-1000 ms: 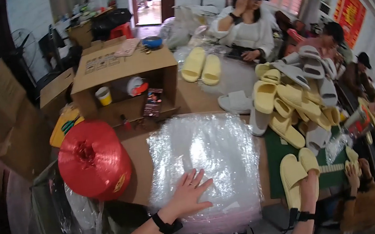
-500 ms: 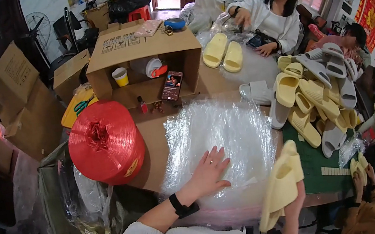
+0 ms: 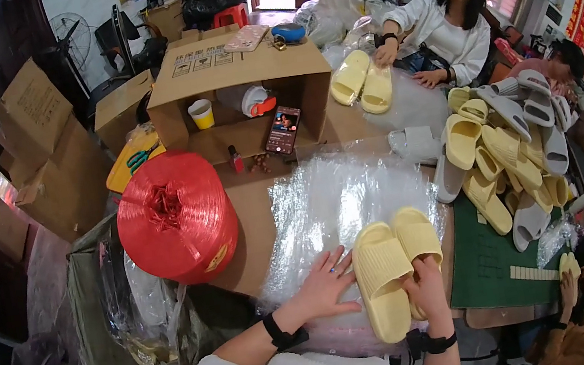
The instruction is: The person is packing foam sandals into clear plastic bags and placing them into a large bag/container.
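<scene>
1. While a pair of yellow slippers (image 3: 382, 267) is held over the near right part of the bag stack (image 3: 339, 190), its toe ends are pointed away from the body; whether the stack is touched by the soles cannot be told.
2. The pair is grasped by the right hand (image 3: 425, 287), whose fingers are closed in behind the strap of the right-hand slipper; how the other one is gripped is partly hidden. By this one-handed hold, it is judged, both slippers are managed together and the left hand is freed.
3. The left hand (image 3: 320, 289) is laid palm down on the bag stack, left of the pair, with fingers spread and nothing grasped. Its fingertips are placed just beside the slippers; contact cannot be told. The slick film is probably steadied by this flat hand.
4. Both forearms are brought in from the near side of the bag stack: the left one is slanted to the right, the right one is held more upright.
5. Left of the bag stack, a red roll (image 3: 176, 220) is stood. Beyond the stack, a box (image 3: 231, 66) is set with its open side turned toward it, and a phone (image 3: 284, 130) is leaned there, probably for viewing.
6. Right of the bag stack, more slippers are heaped in a pile (image 3: 500, 146) by a green mat (image 3: 484, 259), seemingly for easy reach.
</scene>
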`<state>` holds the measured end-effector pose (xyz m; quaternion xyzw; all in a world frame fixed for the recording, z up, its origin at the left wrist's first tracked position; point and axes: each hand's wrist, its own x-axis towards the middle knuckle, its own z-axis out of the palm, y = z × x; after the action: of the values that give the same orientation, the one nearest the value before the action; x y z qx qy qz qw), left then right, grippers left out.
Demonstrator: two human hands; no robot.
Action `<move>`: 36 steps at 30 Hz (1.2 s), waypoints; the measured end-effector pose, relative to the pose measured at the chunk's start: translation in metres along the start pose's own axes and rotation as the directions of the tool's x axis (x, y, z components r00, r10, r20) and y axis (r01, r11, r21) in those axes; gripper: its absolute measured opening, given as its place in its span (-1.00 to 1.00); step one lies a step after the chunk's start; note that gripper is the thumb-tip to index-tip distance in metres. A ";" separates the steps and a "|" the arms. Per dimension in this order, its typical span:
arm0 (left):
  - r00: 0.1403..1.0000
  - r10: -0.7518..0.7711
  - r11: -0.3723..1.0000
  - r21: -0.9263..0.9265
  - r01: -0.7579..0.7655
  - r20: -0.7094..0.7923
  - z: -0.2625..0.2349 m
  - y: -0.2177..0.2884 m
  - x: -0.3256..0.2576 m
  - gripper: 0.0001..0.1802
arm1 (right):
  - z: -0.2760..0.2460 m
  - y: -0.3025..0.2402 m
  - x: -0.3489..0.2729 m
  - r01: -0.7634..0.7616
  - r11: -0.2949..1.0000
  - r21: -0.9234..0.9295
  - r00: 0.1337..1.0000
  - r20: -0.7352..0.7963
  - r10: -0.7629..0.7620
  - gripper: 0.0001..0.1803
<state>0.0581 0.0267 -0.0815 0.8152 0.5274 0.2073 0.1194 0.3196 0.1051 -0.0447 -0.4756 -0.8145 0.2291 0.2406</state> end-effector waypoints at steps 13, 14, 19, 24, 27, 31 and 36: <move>0.999 -0.032 0.999 0.019 0.031 0.032 0.002 0.003 0.000 -0.18 | -0.010 -0.014 -0.035 0.019 0.956 0.292 0.944 -0.322 0.079 -0.72; 0.997 -0.052 0.998 0.033 0.051 0.049 0.003 0.003 0.000 -0.23 | -0.010 -0.016 -0.042 0.063 0.936 0.346 0.902 -0.421 0.095 -0.73; 0.999 -0.045 0.999 0.029 0.045 0.002 0.002 0.000 0.009 -0.47 | -0.024 -0.024 -0.051 0.005 0.719 0.695 0.798 -0.435 0.416 -0.74; 0.999 -0.025 1.000 0.000 0.025 0.029 -0.010 0.002 0.010 -0.41 | -0.015 0.007 -0.034 -0.108 0.986 0.129 0.895 -0.419 0.153 -0.78; 0.998 -0.008 1.000 -0.007 0.009 0.067 -0.008 -0.004 0.006 -0.14 | -0.009 -0.005 -0.023 -0.159 0.987 0.039 0.976 -0.144 0.163 -0.72; 0.991 0.025 1.000 0.002 -0.026 0.131 -0.013 -0.003 0.001 -0.04 | -0.008 0.009 -0.021 0.052 0.998 -0.026 0.986 -0.156 -0.055 -0.72; 0.991 0.054 0.998 0.008 -0.055 0.125 -0.012 -0.003 -0.001 -0.06 | -0.003 0.023 -0.013 -0.139 0.974 0.180 0.974 -0.151 0.167 -0.71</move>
<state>0.0498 0.0267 -0.0720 0.8413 0.4977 0.1561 0.1419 0.3425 0.1041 -0.0582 -0.5322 -0.7304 0.2749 0.3281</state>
